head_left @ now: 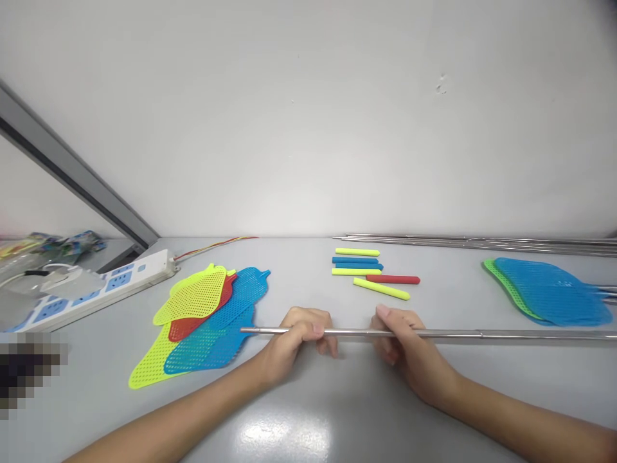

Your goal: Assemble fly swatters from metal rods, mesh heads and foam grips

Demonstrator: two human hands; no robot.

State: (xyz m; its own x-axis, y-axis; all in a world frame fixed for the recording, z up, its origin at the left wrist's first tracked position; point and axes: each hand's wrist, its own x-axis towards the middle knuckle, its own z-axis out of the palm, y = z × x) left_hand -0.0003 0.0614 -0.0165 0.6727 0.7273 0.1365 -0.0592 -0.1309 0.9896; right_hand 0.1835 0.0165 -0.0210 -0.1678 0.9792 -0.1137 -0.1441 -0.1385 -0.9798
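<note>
A thin telescopic metal rod (453,334) lies level across the view, running off its right side. My left hand (299,335) is closed around the rod's thinner left part, thumb on top. Farther right, my right hand (407,341) pinches the same rod between thumb and fingers. The rod's left tip meets or overlaps the neck of a blue fly swatter head (207,347); I cannot tell whether they are joined. Around that head lie overlapping swatter heads: a yellow one (193,299), a red one (180,328) and another blue one (245,292).
Several coloured plastic handles, among them a red one (398,280), lie beyond my hands. Bundled metal rods (482,244) rest along the wall. Swatters with blue heads (544,290) are stacked at the right. A power strip (125,280) with plugs stands at the left.
</note>
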